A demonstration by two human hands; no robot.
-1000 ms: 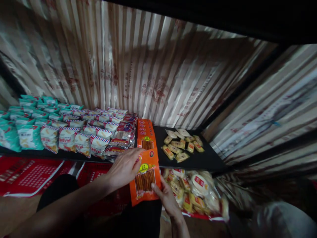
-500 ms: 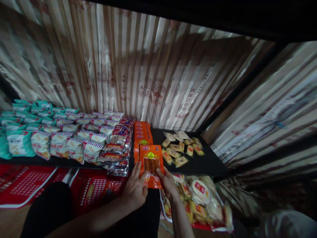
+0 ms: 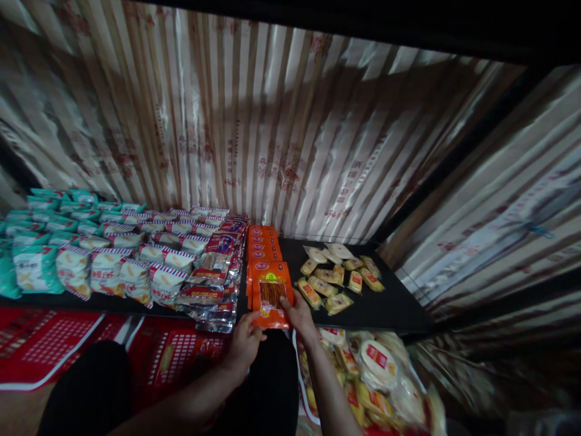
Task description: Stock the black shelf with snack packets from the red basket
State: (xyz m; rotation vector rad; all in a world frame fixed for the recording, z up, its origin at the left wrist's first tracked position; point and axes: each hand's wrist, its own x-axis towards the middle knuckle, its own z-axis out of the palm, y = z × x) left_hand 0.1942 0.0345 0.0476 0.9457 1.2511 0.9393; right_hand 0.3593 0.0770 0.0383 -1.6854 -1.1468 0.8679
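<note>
An orange snack packet (image 3: 271, 294) with a clear window lies at the front of a row of orange packets (image 3: 260, 241) on the black shelf (image 3: 385, 306). My left hand (image 3: 245, 342) pinches its lower left corner. My right hand (image 3: 299, 315) grips its lower right edge. Both hands have their fingers closed on the packet, which rests partly over the shelf's front edge.
Stacks of silver-red packets (image 3: 213, 272), striped white bags (image 3: 136, 266) and teal bags (image 3: 36, 260) fill the shelf to the left. Small yellow packets (image 3: 336, 275) lie loose to the right. Red crates (image 3: 49, 339) sit below, beside a bag of assorted snacks (image 3: 372, 369). A striped curtain (image 3: 272, 133) hangs behind.
Both hands have carried the orange packet up and forward from over my lap onto the front of the orange row on the shelf.
</note>
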